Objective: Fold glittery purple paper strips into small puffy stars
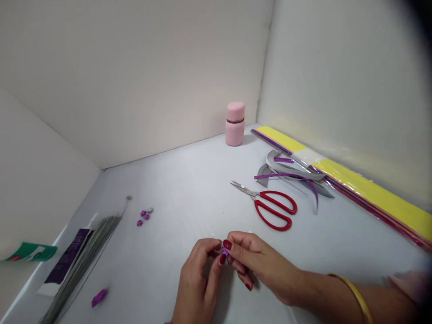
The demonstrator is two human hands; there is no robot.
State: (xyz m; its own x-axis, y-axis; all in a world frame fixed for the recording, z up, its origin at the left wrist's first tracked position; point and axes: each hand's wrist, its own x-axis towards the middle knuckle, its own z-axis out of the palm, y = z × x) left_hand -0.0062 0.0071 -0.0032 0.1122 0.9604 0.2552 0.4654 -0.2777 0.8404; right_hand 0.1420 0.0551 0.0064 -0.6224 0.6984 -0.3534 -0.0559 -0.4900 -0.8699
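Near the front middle of the table, my left hand (199, 272) and my right hand (265, 263) meet at the fingertips. Both pinch a small purple paper star (225, 252), which is partly covered by the thumbs and fingers. Beyond my right hand lie scissors (257, 198) with red handles, blades pointing to the back left. Three small purple stars (139, 222) lie beside a silver one (150, 210), off to the left of my hands. A crumpled purple piece (99, 298) rests nearer the front left edge.
Grey and purple paper strips (297, 173) lie in a loose heap at right, against a long pack of coloured sheets (357, 177). A pink flask (235, 123) stands in the back corner. At left are a bundle of thin wires (84, 261) and a purple-and-white tube (65, 261).
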